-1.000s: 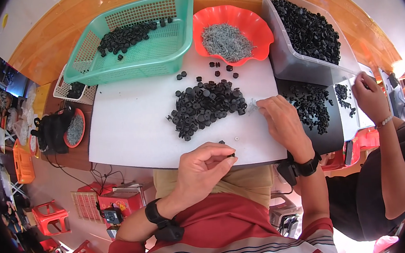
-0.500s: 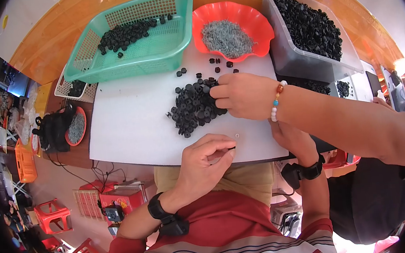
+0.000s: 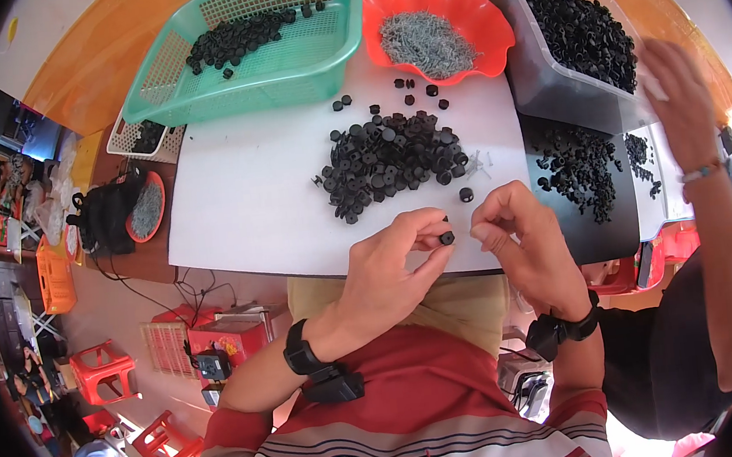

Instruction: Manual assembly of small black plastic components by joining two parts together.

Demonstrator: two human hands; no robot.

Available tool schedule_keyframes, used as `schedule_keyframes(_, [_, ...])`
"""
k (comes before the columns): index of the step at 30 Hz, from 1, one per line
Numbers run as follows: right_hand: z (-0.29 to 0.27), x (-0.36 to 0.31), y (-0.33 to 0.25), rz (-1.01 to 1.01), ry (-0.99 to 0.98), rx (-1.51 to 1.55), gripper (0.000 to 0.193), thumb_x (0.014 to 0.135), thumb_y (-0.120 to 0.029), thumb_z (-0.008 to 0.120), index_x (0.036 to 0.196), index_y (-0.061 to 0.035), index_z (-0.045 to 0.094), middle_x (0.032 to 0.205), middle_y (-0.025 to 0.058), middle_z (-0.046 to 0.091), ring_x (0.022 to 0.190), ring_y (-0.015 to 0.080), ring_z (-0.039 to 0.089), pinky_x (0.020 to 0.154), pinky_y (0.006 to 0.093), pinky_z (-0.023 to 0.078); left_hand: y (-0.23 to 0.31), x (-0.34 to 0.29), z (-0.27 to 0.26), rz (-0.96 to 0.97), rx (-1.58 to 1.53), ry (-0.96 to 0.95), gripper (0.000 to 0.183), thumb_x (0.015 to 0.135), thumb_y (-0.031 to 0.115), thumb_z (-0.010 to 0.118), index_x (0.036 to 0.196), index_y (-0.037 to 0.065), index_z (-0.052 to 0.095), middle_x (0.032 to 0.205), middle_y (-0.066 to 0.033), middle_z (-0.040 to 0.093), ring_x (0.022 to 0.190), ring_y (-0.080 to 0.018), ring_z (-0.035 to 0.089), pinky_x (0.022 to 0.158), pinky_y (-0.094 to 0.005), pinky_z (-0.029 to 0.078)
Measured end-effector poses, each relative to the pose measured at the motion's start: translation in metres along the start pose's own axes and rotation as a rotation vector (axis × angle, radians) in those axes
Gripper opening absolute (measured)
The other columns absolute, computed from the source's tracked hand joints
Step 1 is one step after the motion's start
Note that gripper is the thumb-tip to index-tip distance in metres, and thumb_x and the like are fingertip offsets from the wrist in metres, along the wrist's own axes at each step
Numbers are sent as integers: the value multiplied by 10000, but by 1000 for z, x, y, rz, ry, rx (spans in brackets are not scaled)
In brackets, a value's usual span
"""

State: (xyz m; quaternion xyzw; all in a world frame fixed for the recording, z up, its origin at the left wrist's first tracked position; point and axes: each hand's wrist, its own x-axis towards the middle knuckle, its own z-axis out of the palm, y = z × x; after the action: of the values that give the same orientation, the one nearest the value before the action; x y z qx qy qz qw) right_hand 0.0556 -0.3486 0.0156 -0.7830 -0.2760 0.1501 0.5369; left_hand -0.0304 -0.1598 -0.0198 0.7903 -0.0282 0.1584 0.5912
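Note:
Between the thumb and fingertips of my left hand is a small black plastic cap, held just above the near edge of the white tabletop. My right hand hovers close beside it, thumb and forefinger pinched together; whatever they hold is too small or hidden to make out. A pile of black plastic caps lies beyond both hands, with one loose cap nearer to me. Several thin metal screws lie at the pile's right side.
At the back stand a green basket of caps, a red scalloped bowl of screws and a clear bin full of black parts. More parts lie on a dark surface at right. A co-worker's blurred hand is beside the bin.
The co-worker's arm has swung from over the pile to the right, beside the bin. My right hand has come into view from beneath that arm, nearer to my left hand. The whole view has shifted slightly.

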Motion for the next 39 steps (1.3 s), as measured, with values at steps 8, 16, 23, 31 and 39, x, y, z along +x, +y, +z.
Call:
schedule_keyframes(8, [9,-5,-1,-58,-73,-93,203,925,37,651,1040,-13,491,823,133,635,701,309,619,667,373,504,-4,-4,2,130,108,-7,443,834,-21,798,1223,-16,585,1068,-163,752,892,-214,766,806,-310,629])
schedule_keyframes(16, [8,-8,-7,-51,-44,-170,205,917,11,667,1026,-22,496,833,161,646,741,399,647,655,409,508,-4,-6,4,270,263,31,434,801,-26,816,1182,15,612,985,-107,747,835,-215,760,709,-298,614])
schedule_keyframes(23, [13,-11,-13,-121,-27,-284,183,913,4,658,1011,-28,506,831,166,632,759,402,639,670,440,514,6,-4,4,404,413,36,408,770,-57,809,1125,8,619,884,-106,709,717,-237,715,603,-313,570])
schedule_keyframes(31, [21,-18,-12,-277,-9,-385,160,916,7,656,1010,-31,533,856,142,635,769,382,645,672,446,525,6,-8,7,332,356,2,403,767,-84,792,1117,-5,609,892,-124,718,732,-226,729,632,-306,598])
schedule_keyframes(39, [14,-23,10,-328,109,-37,192,878,64,716,1057,-5,696,969,115,688,833,208,681,708,296,543,15,1,2,-308,-373,-141,273,892,-46,736,1160,-56,681,1058,-130,735,945,-163,723,836,-291,615])
